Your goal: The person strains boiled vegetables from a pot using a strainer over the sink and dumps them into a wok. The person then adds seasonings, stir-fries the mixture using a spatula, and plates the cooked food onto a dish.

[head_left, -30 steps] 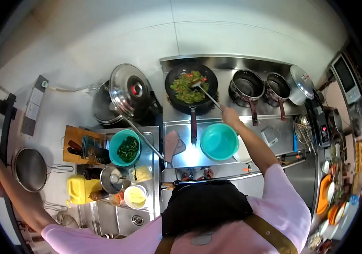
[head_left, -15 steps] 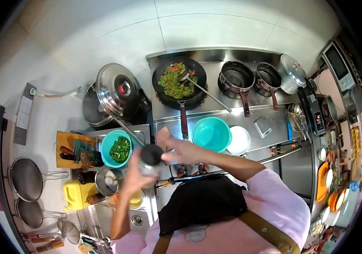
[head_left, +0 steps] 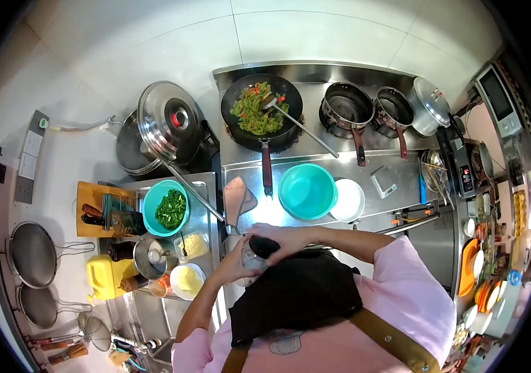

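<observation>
Close to my body, my left hand (head_left: 234, 264) is wrapped round a clear jar (head_left: 251, 260) with a black lid. My right hand (head_left: 283, 240) closes over that black lid (head_left: 265, 247) from the other side. Beyond them a black wok (head_left: 238, 93) on the stove holds cut green vegetables (head_left: 258, 118) with bits of red. A long-handled spatula (head_left: 306, 132) rests in the wok, its handle leaning over the rim. Just past my hands lies a pinkish cloth (head_left: 235, 198).
An empty turquoise bowl (head_left: 307, 191) and a white bowl (head_left: 347, 200) stand before the stove. Two dark saucepans (head_left: 347, 105) sit to the right. On the left are a turquoise bowl of greens (head_left: 147, 211), a knife block (head_left: 85, 208), a yellow jug (head_left: 102, 278) and a large lidded pot (head_left: 132, 152).
My right hand let go of the spatula, and my left hand came in from the far left with the jar. Both hands then drew it nearer my body.
</observation>
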Action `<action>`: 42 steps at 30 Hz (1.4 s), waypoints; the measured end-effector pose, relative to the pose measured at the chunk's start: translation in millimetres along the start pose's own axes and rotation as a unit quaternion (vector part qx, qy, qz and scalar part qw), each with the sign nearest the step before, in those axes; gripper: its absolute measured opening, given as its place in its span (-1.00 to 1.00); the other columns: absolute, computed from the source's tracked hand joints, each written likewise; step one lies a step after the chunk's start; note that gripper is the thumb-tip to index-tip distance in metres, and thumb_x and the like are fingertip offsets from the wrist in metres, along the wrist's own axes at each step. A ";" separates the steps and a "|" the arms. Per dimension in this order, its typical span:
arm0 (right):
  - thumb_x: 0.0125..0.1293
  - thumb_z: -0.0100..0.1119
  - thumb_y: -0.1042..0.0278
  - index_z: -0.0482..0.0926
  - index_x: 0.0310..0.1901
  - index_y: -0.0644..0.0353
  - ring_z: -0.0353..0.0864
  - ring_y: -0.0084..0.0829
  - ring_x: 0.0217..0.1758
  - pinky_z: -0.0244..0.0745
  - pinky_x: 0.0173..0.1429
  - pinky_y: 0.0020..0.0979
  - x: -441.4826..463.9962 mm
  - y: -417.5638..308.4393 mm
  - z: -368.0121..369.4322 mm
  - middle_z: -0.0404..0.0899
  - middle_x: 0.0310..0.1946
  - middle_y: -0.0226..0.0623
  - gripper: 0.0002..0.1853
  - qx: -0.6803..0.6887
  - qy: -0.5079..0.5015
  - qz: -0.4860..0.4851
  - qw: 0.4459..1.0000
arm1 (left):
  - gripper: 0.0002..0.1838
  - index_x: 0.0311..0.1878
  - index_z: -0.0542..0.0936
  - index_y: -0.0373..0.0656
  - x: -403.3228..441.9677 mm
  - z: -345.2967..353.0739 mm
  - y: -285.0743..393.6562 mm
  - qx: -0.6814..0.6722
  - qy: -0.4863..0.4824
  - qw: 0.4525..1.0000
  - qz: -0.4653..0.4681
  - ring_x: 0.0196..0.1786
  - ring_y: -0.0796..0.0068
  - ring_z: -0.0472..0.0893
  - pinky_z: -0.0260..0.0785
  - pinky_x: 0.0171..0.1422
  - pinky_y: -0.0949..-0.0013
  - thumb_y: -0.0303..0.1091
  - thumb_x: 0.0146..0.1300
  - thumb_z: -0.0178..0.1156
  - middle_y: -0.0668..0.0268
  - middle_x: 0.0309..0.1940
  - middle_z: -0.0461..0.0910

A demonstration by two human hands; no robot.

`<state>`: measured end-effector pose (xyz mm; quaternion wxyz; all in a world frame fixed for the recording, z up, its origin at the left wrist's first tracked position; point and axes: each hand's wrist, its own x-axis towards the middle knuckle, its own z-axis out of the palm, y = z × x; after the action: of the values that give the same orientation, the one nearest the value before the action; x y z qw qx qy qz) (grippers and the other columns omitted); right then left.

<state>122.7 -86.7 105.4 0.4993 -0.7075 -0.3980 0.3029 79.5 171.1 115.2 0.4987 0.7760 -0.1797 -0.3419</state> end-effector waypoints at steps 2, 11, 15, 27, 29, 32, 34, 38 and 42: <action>0.14 0.44 -0.01 0.12 0.45 0.32 0.12 0.13 0.52 0.19 0.47 -0.06 12.6 -2.6 -0.5 -0.03 0.51 0.25 -0.02 0.073 -0.059 0.176 0.980 | 0.25 0.57 0.04 -0.25 0.6 -2.6 3.0 0.020 -0.021 1.000 -0.010 0.49 0.07 0.32 0.13 0.54 0.23 -0.11 -0.12 0.60 -0.11 0.43 0.29; -0.12 0.51 0.31 0.28 0.36 0.06 0.24 0.03 0.35 0.19 0.47 -0.08 23.4 -23.4 -9.0 0.27 0.25 -0.04 -0.08 -0.054 0.044 -0.080 0.994 | 0.18 0.56 0.12 -0.20 -38.0 -45.1 -38.5 -0.203 -0.184 0.952 -0.137 0.44 0.35 0.29 0.13 0.52 0.32 -0.22 -0.12 0.60 0.19 0.41 0.31; -0.03 0.43 0.24 0.14 0.49 0.11 0.31 0.23 0.31 0.43 0.28 0.08 44.7 102.0 25.1 0.18 0.39 0.07 0.01 -0.284 0.071 0.280 0.914 | 0.17 0.54 0.16 -0.18 -57.9 -44.3 -53.6 -0.134 -0.027 0.987 -0.079 0.43 0.36 0.29 0.12 0.51 0.35 -0.37 -0.18 0.60 0.23 0.39 0.33; 0.22 0.24 0.30 0.70 -0.05 -0.02 0.67 -0.14 -0.13 0.55 -0.14 -0.13 73.4 -14.1 -23.4 0.59 -0.15 -0.24 -0.75 -0.199 0.062 -0.064 0.976 | 0.13 0.53 0.18 -0.18 -32.6 -67.2 -4.1 -0.129 0.022 0.986 -0.101 0.38 0.33 0.36 0.17 0.49 0.32 -0.36 -0.18 0.55 0.16 0.34 0.39; 0.23 0.25 0.28 0.71 -0.07 -0.05 0.68 -0.16 -0.15 0.54 -0.19 -0.13 83.3 -23.5 -32.7 0.58 -0.15 -0.27 -0.76 -0.291 -0.021 -0.082 0.953 | 0.14 0.54 0.16 -0.19 -20.7 -71.2 -4.0 -0.131 0.003 0.988 -0.080 0.36 0.34 0.37 0.17 0.48 0.34 -0.31 -0.17 0.56 0.19 0.31 0.41; 0.25 0.26 0.22 0.71 -0.13 -0.03 0.66 -0.19 -0.13 0.50 -0.25 -0.11 94.5 -26.7 -43.9 0.56 -0.17 -0.32 -0.81 -0.387 -0.092 -0.027 0.917 | 0.17 0.53 0.15 -0.22 -10.4 -78.8 11.7 -0.179 -0.018 0.982 -0.062 0.33 0.37 0.39 0.20 0.45 0.35 -0.22 -0.17 0.58 0.22 0.29 0.42; 0.24 0.26 0.22 0.71 -0.15 -0.01 0.64 -0.19 -0.14 0.50 -0.22 -0.12 92.7 -25.3 -53.5 0.55 -0.17 -0.32 -0.82 -0.320 -0.047 -0.068 0.944 | 0.18 0.53 0.15 -0.21 -5.7 -81.7 7.8 -0.201 -0.015 0.978 -0.063 0.32 0.37 0.40 0.21 0.44 0.35 -0.19 -0.17 0.59 0.22 0.29 0.42; 0.32 0.21 0.27 0.69 -0.16 0.05 0.66 -0.26 -0.29 0.52 -0.18 -0.27 90.6 -44.7 -81.6 0.61 -0.35 -0.31 -0.86 -0.184 0.043 -0.110 0.976 | 0.19 0.52 0.16 -0.23 2.6 -91.7 7.1 -0.216 -0.003 0.975 -0.053 0.31 0.35 0.41 0.23 0.42 0.35 -0.14 -0.19 0.60 0.20 0.29 0.41; 0.37 0.20 0.33 0.70 -0.11 0.16 0.61 -0.57 -0.45 0.49 -0.33 -0.48 89.6 -59.9 -98.9 0.63 -0.45 -0.39 -0.83 0.067 0.019 0.081 0.994 | 0.17 0.52 0.18 -0.23 13.3 -102.3 18.6 -0.219 -0.018 0.974 -0.050 0.29 0.36 0.42 0.23 0.42 0.35 -0.14 -0.18 0.60 0.23 0.27 0.43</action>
<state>233.6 -44.1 190.8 0.5268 -0.7081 -0.3088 0.3545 162.6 221.3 154.7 0.6356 0.6496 -0.0700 -0.4112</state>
